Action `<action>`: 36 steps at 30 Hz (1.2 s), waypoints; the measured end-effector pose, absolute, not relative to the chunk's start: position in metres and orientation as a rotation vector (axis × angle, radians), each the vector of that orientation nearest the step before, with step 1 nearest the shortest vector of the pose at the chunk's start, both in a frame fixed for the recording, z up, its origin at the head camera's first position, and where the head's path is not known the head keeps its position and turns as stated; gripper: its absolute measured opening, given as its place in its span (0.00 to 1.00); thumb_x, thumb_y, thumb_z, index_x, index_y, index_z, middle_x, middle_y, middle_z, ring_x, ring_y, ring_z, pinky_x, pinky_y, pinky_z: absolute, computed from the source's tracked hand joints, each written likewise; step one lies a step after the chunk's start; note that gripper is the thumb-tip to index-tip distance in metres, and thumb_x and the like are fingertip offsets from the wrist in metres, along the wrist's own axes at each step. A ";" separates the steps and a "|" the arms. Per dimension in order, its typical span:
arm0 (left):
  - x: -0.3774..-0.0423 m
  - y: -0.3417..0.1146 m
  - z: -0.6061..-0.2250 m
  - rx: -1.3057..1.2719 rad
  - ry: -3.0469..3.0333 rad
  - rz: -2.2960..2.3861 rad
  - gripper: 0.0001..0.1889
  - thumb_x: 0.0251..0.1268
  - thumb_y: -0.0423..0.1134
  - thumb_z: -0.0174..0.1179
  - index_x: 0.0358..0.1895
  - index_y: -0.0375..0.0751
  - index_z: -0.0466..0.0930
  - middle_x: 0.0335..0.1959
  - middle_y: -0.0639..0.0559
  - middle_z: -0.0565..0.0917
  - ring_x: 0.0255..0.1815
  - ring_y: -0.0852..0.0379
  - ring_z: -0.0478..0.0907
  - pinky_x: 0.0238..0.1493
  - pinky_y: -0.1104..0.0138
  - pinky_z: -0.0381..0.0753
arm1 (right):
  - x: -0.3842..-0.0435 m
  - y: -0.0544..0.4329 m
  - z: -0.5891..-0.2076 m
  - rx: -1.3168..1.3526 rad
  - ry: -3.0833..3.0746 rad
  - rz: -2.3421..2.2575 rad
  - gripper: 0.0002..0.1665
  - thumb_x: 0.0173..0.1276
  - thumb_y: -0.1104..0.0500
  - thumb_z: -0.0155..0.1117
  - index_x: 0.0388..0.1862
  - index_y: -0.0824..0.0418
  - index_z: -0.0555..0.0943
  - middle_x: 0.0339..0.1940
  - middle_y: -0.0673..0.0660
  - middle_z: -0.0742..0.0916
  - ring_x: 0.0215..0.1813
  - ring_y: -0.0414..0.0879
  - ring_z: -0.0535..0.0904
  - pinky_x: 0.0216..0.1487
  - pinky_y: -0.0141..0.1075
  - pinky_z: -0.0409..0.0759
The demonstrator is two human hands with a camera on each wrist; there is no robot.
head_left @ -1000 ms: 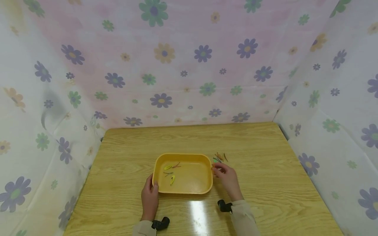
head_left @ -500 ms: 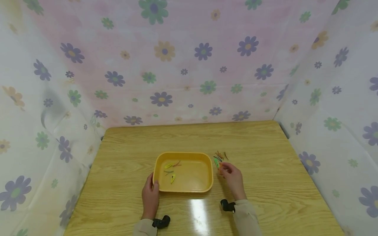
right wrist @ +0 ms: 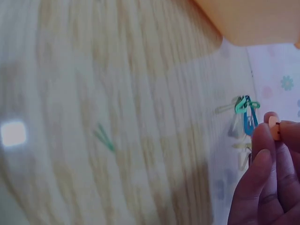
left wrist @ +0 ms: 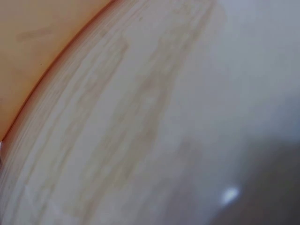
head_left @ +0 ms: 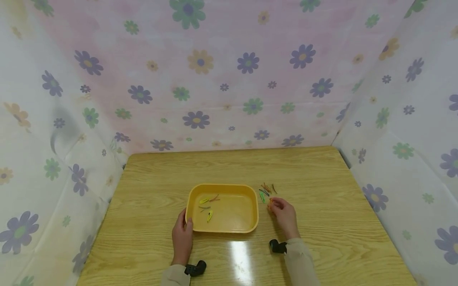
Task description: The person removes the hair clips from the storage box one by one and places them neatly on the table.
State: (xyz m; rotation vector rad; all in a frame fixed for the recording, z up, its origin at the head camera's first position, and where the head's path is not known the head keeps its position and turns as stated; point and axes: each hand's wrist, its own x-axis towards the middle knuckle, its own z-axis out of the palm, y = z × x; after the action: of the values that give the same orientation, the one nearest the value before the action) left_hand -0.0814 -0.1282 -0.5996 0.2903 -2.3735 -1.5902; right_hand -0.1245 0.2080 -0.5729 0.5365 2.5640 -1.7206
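Here, the left hand [head_left: 182, 240] grips the left end of a yellow rectangular tray with rounded corners [head_left: 232, 214], its thumb over the near part of the rim and its fingers along the outer wall. The right hand [head_left: 285, 217] pinches a small orange object [right wrist: 274, 128] between thumb and fingertips, just to the right of the tray; the fingers cover part of it, and whether it touches the wooden table [head_left: 161, 178] I cannot tell.

Inside the tray, towards its left half, lie two yellow drop-shaped hair clips, one farther back [head_left: 204, 201] and one nearer the person [head_left: 209, 216]. A thin reddish forked clip [head_left: 214, 199] sits just beside the farther one, and a thin grey-green forked clip [head_left: 204, 207] lies between the two.

On the table beyond the right hand's fingertips is a loose group: a bright green clip [head_left: 262, 197] nearest the tray, a dark bluish clip [head_left: 264, 192] just behind it, several orange-brown clips [head_left: 266, 187] bunched together and a single dark slim clip [head_left: 274, 188] at the right. Flower-printed cloth [head_left: 222, 71] hangs behind the table and along both sides.
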 end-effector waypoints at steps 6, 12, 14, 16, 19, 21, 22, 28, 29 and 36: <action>-0.082 -0.128 -0.600 0.294 -2.364 -1.594 0.19 0.67 0.43 0.46 0.61 0.50 0.67 0.58 0.54 0.71 0.58 0.59 0.66 0.57 0.59 0.67 | -0.130 0.214 -0.575 0.538 2.588 -1.677 0.14 0.62 0.60 0.57 0.47 0.60 0.79 0.38 0.58 0.82 0.37 0.46 0.76 0.32 0.33 0.75; -0.082 -0.127 -0.601 0.287 -2.362 -1.591 0.19 0.67 0.42 0.46 0.61 0.50 0.67 0.58 0.53 0.71 0.58 0.57 0.67 0.56 0.58 0.68 | -0.136 0.219 -0.574 0.563 2.570 -1.675 0.16 0.61 0.61 0.58 0.49 0.61 0.76 0.38 0.60 0.82 0.36 0.46 0.76 0.30 0.32 0.73; -0.081 -0.127 -0.600 0.286 -2.360 -1.591 0.19 0.67 0.42 0.46 0.61 0.50 0.67 0.58 0.53 0.71 0.58 0.57 0.67 0.56 0.58 0.68 | -0.138 0.220 -0.572 0.556 2.553 -1.681 0.17 0.61 0.60 0.58 0.50 0.62 0.75 0.40 0.61 0.82 0.37 0.47 0.76 0.31 0.33 0.73; -0.081 -0.127 -0.601 0.292 -2.359 -1.592 0.19 0.67 0.42 0.46 0.61 0.51 0.67 0.57 0.54 0.71 0.58 0.59 0.67 0.57 0.60 0.68 | -0.139 0.221 -0.571 0.552 2.544 -1.677 0.19 0.61 0.59 0.59 0.51 0.63 0.75 0.41 0.61 0.82 0.38 0.47 0.76 0.32 0.33 0.73; -0.081 -0.127 -0.600 0.281 -2.349 -1.600 0.19 0.67 0.42 0.46 0.60 0.53 0.68 0.57 0.56 0.71 0.58 0.61 0.67 0.57 0.61 0.67 | -0.141 0.223 -0.572 0.543 2.532 -1.677 0.19 0.62 0.58 0.59 0.50 0.64 0.76 0.41 0.61 0.82 0.37 0.47 0.77 0.31 0.34 0.75; -0.081 -0.128 -0.601 0.266 -2.343 -1.605 0.19 0.67 0.42 0.46 0.60 0.53 0.67 0.57 0.56 0.71 0.58 0.61 0.66 0.57 0.61 0.67 | -0.143 0.225 -0.573 0.551 2.520 -1.684 0.18 0.62 0.58 0.59 0.49 0.64 0.77 0.40 0.61 0.83 0.35 0.47 0.78 0.30 0.35 0.76; -0.081 -0.128 -0.600 0.259 -2.338 -1.610 0.19 0.67 0.42 0.46 0.60 0.53 0.67 0.57 0.56 0.71 0.58 0.61 0.66 0.57 0.61 0.67 | -0.144 0.225 -0.573 0.557 2.516 -1.687 0.18 0.61 0.58 0.60 0.49 0.64 0.77 0.39 0.60 0.83 0.34 0.47 0.78 0.29 0.35 0.77; -0.080 -0.128 -0.600 0.235 -2.330 -1.630 0.19 0.67 0.41 0.46 0.61 0.52 0.67 0.58 0.55 0.71 0.59 0.59 0.66 0.57 0.60 0.66 | -0.148 0.224 -0.574 0.593 2.506 -1.681 0.16 0.60 0.59 0.61 0.47 0.64 0.78 0.38 0.60 0.83 0.33 0.49 0.79 0.28 0.35 0.78; -0.081 -0.128 -0.601 0.232 -2.329 -1.633 0.19 0.67 0.41 0.46 0.61 0.52 0.67 0.58 0.54 0.70 0.59 0.59 0.66 0.57 0.60 0.66 | -0.148 0.224 -0.574 0.599 2.507 -1.679 0.16 0.60 0.59 0.61 0.47 0.64 0.78 0.38 0.60 0.83 0.33 0.49 0.79 0.28 0.35 0.78; -0.081 -0.129 -0.603 0.217 -2.314 -1.645 0.19 0.67 0.41 0.47 0.61 0.51 0.66 0.58 0.53 0.70 0.59 0.57 0.66 0.57 0.60 0.66 | -0.151 0.225 -0.577 0.584 2.501 -1.682 0.18 0.60 0.58 0.61 0.48 0.64 0.77 0.37 0.61 0.83 0.33 0.48 0.79 0.28 0.35 0.78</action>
State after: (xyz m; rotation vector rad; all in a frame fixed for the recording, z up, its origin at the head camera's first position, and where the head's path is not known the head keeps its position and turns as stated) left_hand -0.0813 -0.1294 -0.6030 0.2167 -2.3141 -1.6451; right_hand -0.1509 0.2246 -0.5770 0.5841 2.5012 -1.6817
